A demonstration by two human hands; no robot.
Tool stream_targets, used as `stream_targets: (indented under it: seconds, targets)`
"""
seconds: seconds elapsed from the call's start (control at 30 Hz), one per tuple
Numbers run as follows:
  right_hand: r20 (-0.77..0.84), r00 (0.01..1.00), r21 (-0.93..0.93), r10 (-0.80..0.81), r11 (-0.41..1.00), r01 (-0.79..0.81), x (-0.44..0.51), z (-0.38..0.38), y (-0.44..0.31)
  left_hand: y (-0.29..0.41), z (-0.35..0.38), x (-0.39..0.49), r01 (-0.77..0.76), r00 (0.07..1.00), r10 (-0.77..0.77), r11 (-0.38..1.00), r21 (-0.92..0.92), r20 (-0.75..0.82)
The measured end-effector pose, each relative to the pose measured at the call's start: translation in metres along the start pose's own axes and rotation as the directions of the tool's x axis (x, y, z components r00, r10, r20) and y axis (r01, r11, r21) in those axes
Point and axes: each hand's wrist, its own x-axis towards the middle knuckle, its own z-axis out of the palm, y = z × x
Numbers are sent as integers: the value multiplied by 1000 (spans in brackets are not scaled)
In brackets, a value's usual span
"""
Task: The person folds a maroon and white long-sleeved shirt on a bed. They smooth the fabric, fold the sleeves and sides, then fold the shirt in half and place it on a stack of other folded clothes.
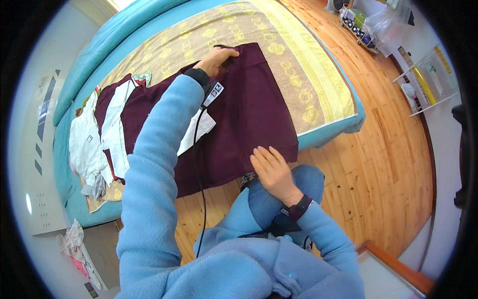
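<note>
A dark maroon garment (239,112) is spread over the near side of the bed, one end hanging past the edge toward my knees. At its far edge my left hand (216,59) pinches the cloth, with the thumb on top and most fingers hidden. My right hand (274,173) lies flat on the garment's near right corner, palm down, above my jeans-clad knee. Partly under the maroon cloth, a white piece of fabric (199,129) shows. Left of my sleeve lie a white garment with a small dark mark (86,138) and a pale blue-white folded cloth (115,138).
The bed has a tan and yellow patterned towel blanket (291,71) over a teal sheet (325,138). A black cable (196,160) hangs from my left wrist. Wooden floor (377,160) runs along the right, with a clear-sided rack (429,82) and a wheeled cart (358,28) by the wall.
</note>
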Motion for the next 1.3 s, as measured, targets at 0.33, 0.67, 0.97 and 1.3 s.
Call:
stream_targets:
  seconds: [0.33, 0.67, 0.97, 1.3]
  targets:
    - [-13, 187, 972, 982, 56, -228, -41, -83, 109, 48, 114, 48, -211, 845, 365, 899, -385, 390]
    - [297, 298, 955, 907, -286, -81, -72, -61, 139, -24, 36, 9, -605, 755, 546, 367, 707, 363]
    - [353, 196, 887, 915, -261, -380, -89, -80, 165, -79, 23, -44, -463, 836, 364, 67, 884, 411]
    - [394, 224, 808, 891, -220, -546, -93, -106, 143, 20, 12, 34, -433, 830, 492, 272, 859, 262]
